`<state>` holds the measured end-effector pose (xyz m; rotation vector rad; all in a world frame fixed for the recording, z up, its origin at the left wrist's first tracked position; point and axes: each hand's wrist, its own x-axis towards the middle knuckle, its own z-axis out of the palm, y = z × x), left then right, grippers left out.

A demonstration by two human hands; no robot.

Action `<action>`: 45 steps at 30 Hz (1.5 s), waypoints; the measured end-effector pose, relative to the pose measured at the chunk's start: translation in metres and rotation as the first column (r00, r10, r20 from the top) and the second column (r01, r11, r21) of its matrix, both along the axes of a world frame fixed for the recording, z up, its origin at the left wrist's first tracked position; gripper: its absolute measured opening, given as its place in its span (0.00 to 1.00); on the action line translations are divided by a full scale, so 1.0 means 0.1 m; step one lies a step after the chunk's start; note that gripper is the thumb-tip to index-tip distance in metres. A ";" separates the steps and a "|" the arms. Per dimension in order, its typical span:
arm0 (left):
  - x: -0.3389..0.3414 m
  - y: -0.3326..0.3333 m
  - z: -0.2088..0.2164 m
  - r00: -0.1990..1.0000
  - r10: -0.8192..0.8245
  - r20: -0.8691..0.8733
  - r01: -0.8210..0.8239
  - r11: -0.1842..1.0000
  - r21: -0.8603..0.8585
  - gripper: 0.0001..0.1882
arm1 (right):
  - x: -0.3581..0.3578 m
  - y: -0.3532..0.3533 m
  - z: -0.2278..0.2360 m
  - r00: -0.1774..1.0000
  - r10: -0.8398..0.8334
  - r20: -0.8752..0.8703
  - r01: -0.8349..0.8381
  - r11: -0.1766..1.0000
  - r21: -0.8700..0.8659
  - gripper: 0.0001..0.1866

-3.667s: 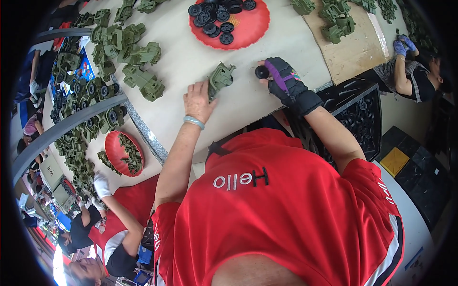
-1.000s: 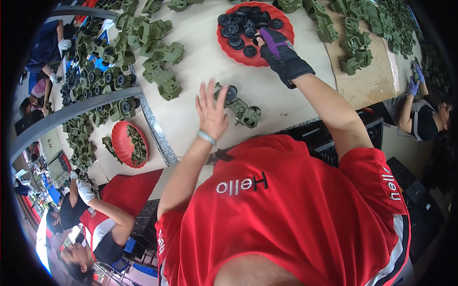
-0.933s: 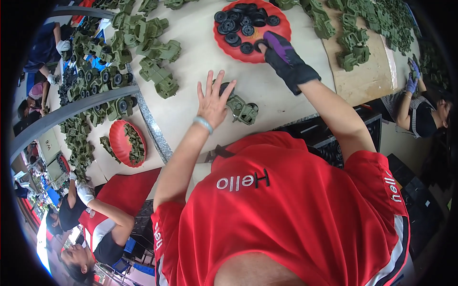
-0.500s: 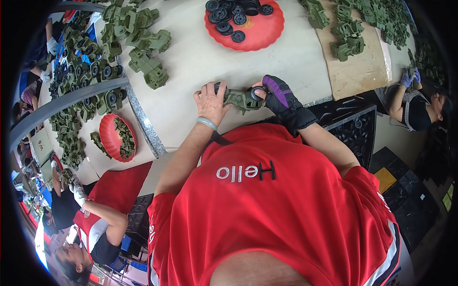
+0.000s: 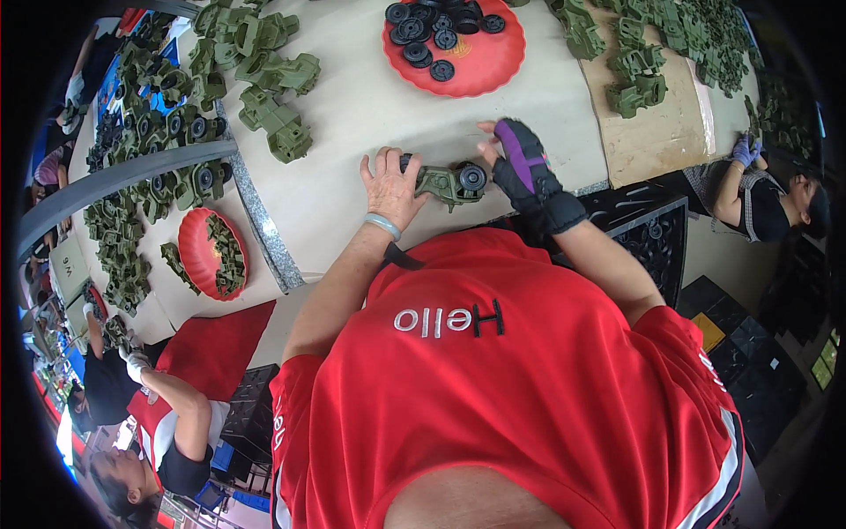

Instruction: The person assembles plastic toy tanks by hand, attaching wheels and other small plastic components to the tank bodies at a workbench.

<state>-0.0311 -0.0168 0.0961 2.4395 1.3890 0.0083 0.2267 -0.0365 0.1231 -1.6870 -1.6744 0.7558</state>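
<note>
On the table in front of me lies a green toy vehicle [image 5: 443, 183] on its side, with a black wheel [image 5: 472, 177] showing at its right end. My left hand [image 5: 391, 187], bare and with a pale bangle at the wrist, grips the vehicle's left end; a second dark wheel peeks out by its fingers. My right hand [image 5: 523, 167], in a black and purple fingerless glove, is just right of the vehicle, apart from it, with fingers spread and nothing in them. Beyond both hands stands a red scalloped plate [image 5: 476, 72] with several loose black wheels [image 5: 442, 39].
Green vehicle bodies [image 5: 275, 123] lie at the far left, more [image 5: 636, 75] by a cardboard sheet [image 5: 643, 145] at right. A red bowl [image 5: 196, 256] of small green parts stands left, near a grey curved bar [image 5: 123, 194]. Black crates [image 5: 656, 238] sit right. Co-workers handle parts on both sides.
My right hand has come off the wheel at the vehicle's right end and moved slightly right, its fingers opening. My left hand still grips the vehicle.
</note>
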 end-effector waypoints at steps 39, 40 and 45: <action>-0.34 0.17 0.23 0.909 0.335 0.247 -0.286 0.934 -0.212 0.41 | -0.49 0.57 -0.15 0.965 -0.182 -0.191 0.201 0.976 0.087 0.12; -0.44 0.27 0.41 0.812 0.497 0.305 -0.408 0.858 -0.313 0.40 | -0.48 0.65 0.21 0.951 -0.220 -0.218 0.241 0.967 0.077 0.11; -1.01 1.58 1.03 -0.035 0.903 0.428 -0.427 0.373 -0.823 0.43 | -0.09 0.41 0.27 0.911 -0.298 -0.284 0.313 0.950 0.007 0.12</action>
